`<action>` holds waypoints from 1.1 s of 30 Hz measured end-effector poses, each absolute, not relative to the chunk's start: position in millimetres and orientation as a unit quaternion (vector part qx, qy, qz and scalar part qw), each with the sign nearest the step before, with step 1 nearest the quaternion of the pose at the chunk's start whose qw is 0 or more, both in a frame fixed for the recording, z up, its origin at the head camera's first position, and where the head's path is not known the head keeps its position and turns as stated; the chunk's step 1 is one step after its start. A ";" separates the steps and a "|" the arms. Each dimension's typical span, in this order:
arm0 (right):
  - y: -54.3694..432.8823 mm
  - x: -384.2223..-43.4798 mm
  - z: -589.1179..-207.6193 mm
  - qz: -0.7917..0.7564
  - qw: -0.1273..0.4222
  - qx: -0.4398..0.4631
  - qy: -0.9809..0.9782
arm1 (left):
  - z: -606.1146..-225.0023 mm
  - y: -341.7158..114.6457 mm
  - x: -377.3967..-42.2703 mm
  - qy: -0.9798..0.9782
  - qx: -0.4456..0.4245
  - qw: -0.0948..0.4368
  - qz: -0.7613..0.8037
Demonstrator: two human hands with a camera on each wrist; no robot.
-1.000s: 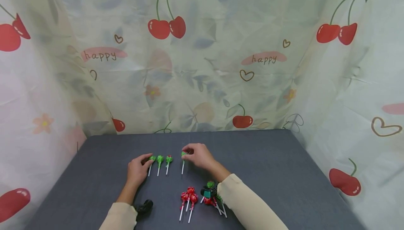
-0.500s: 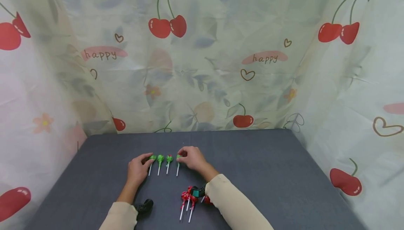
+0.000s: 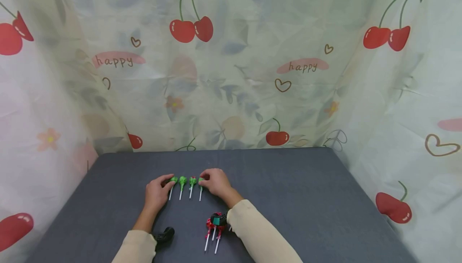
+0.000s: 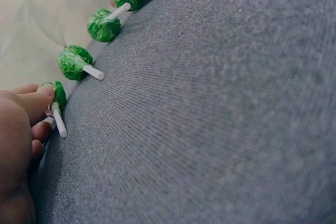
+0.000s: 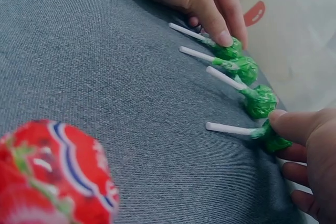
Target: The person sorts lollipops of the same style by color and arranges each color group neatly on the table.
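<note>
Green-wrapped lollipops with white sticks lie in a row on the dark grey cloth, sticks toward me. My left hand (image 3: 155, 195) pinches the head of the leftmost lollipop (image 4: 60, 96) between thumb and fingers. At the other end, my right hand (image 3: 217, 183) holds the rightmost lollipop (image 5: 275, 140) by its head, its stick on the cloth. Between the hands lie two more, the second lollipop (image 3: 182, 181) and the third lollipop (image 3: 192, 181), untouched. The third shows a little red on top in the head view. The right-hand one sits close beside it.
Red-wrapped lollipops (image 3: 208, 225) lie in a bunch nearer me, partly covered by the right wrist's black camera band (image 3: 218, 219). One red lollipop (image 5: 58, 177) looms close in the right wrist view. A cherry-print curtain (image 3: 231, 94) stands behind the table (image 3: 296, 199).
My right hand has moved left with its green lollipop, bringing it up beside the third one. The right forearm now covers the other pile. My left hand has stayed in place.
</note>
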State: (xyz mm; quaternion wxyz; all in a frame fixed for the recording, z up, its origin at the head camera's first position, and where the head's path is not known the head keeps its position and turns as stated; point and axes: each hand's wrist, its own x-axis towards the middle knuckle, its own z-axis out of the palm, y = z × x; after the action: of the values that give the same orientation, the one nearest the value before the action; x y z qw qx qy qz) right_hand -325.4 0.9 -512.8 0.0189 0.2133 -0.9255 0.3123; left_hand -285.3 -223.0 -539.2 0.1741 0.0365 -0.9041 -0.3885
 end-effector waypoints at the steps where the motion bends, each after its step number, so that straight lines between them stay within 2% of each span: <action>1: 0.3 -325.6 -513.3 0.311 0.021 0.212 -0.926 | -539.1 -223.1 -285.3 -0.904 0.036 0.174 -0.388; 33: -4.5 -318.4 -515.4 0.306 0.068 0.185 -0.931 | -538.6 -222.6 -285.1 -0.905 0.032 0.176 -0.386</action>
State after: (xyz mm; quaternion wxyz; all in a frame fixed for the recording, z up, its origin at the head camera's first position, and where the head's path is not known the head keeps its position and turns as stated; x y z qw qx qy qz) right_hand -318.4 -4.5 -515.4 0.0682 0.1852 -0.9313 0.3062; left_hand -285.1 -222.6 -538.6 0.1761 0.0324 -0.9049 -0.3861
